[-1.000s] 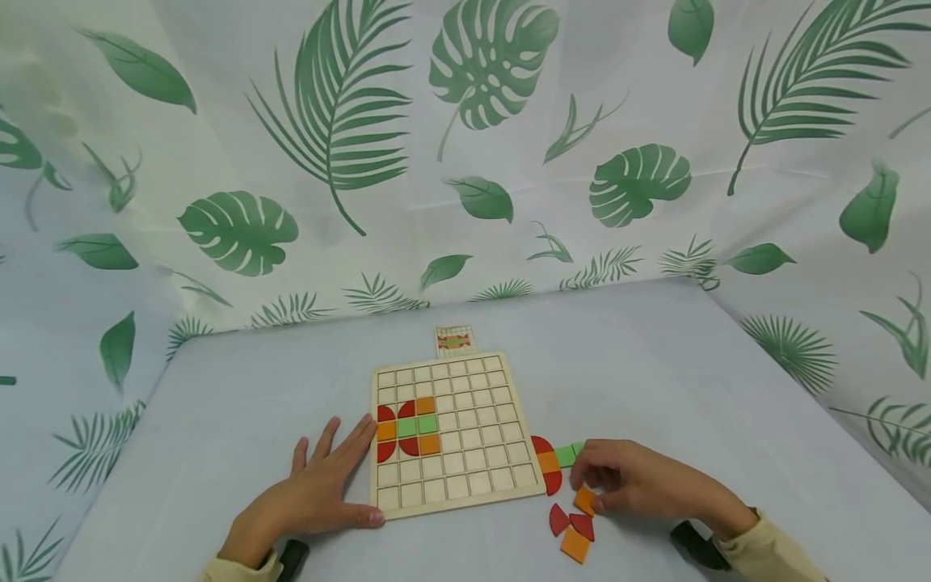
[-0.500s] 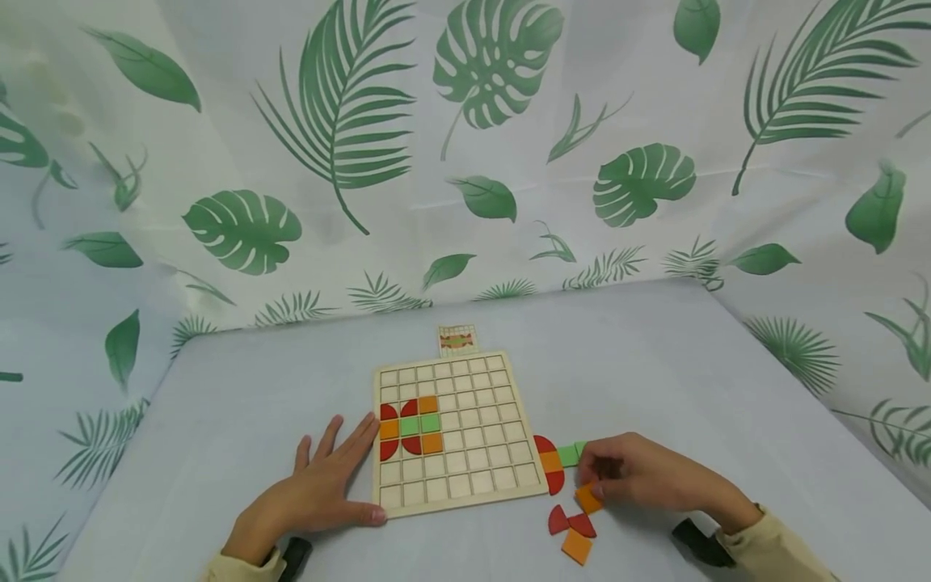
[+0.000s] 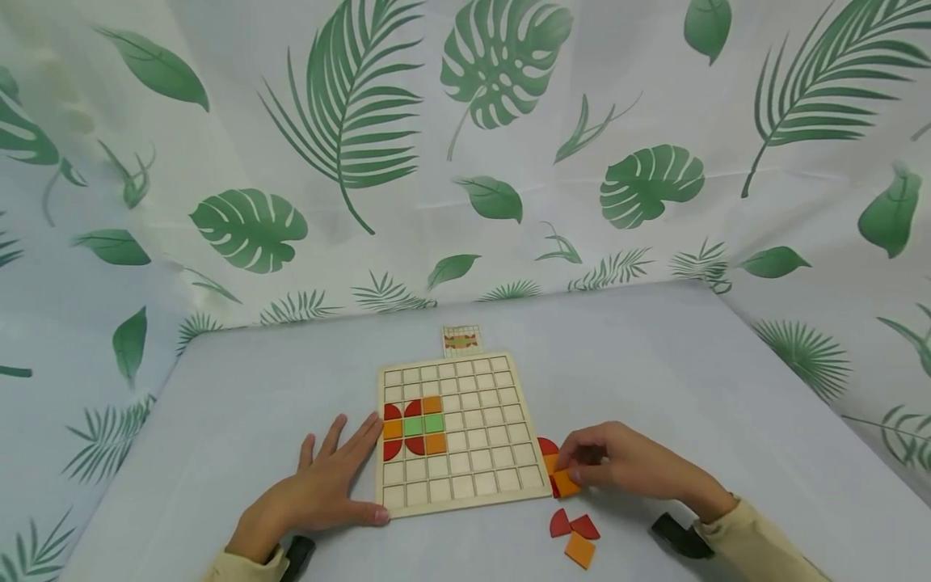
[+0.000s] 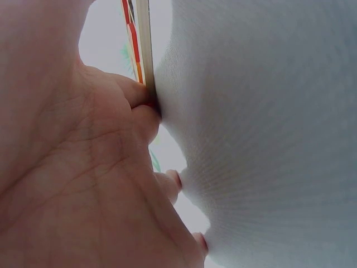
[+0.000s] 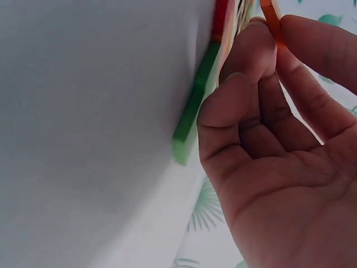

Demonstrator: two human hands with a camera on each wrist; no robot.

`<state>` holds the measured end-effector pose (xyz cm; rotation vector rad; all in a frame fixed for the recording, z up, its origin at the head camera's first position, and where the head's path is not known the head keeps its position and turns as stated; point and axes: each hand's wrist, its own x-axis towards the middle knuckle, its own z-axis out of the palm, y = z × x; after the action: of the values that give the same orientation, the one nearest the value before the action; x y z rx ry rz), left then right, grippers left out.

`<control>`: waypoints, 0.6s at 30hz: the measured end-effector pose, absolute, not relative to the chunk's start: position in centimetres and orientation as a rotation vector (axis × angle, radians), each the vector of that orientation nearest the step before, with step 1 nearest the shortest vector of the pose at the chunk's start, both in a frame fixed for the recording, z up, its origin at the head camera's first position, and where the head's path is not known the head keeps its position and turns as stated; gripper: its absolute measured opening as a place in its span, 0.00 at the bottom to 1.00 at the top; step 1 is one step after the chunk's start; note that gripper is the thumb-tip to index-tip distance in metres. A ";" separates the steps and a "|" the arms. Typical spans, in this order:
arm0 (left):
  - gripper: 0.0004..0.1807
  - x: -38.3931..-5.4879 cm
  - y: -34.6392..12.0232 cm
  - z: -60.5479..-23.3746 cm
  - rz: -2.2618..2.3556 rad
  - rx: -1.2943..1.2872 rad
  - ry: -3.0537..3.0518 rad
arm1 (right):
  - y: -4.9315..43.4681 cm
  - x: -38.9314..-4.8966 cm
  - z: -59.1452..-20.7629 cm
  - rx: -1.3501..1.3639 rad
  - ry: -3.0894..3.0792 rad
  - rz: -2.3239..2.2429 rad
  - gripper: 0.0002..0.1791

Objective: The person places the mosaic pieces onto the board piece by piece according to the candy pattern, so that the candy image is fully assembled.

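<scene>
My right hand [image 3: 627, 462] pinches an orange square tile [image 5: 271, 21] between thumb and fingers, beside the right edge of a wooden grid board [image 3: 483, 465]. In the head view this tile overlaps the red and orange pieces lying along that edge. Two green tiles [image 5: 195, 97] lie under the hand, seen in the right wrist view. My left hand [image 3: 316, 485] rests with spread fingers at the board's left edge, fingertips and thumb touching it. On the board's left side sit red quarter-circles [image 3: 392, 449], orange squares [image 3: 436, 444] and two green squares [image 3: 413, 426].
Two loose red quarter-circles [image 3: 560, 523] and another orange square [image 3: 580, 550] lie on the white tabletop [image 3: 305, 380] in front of the right hand. A small pattern card [image 3: 461, 341] lies against the board's far edge. A leaf-printed cloth [image 3: 545, 194] encloses the table.
My right hand has lifted the orange square tile from the table and moved it left toward the board, over the pieces at its edge. The left hand stays at the board.
</scene>
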<state>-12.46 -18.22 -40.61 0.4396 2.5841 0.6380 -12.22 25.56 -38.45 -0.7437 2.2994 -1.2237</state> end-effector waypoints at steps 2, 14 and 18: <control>0.72 -12.5 -18.2 -40.7 0.636 0.444 2.585 | 25.2 -12.5 -38.3 -0.765 2.308 -1.218 0.07; 0.73 -12.5 -18.3 -40.9 0.631 0.451 2.581 | 22.7 -15.1 -37.3 -0.706 2.307 -1.262 0.06; 0.73 -12.6 -18.2 -40.8 0.627 0.450 2.585 | 21.9 -16.0 -37.1 -0.666 2.306 -1.292 0.07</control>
<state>-12.56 -18.24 -40.84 0.4498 2.5848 0.6275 -16.04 21.93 -37.14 -0.6664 2.3061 -1.2923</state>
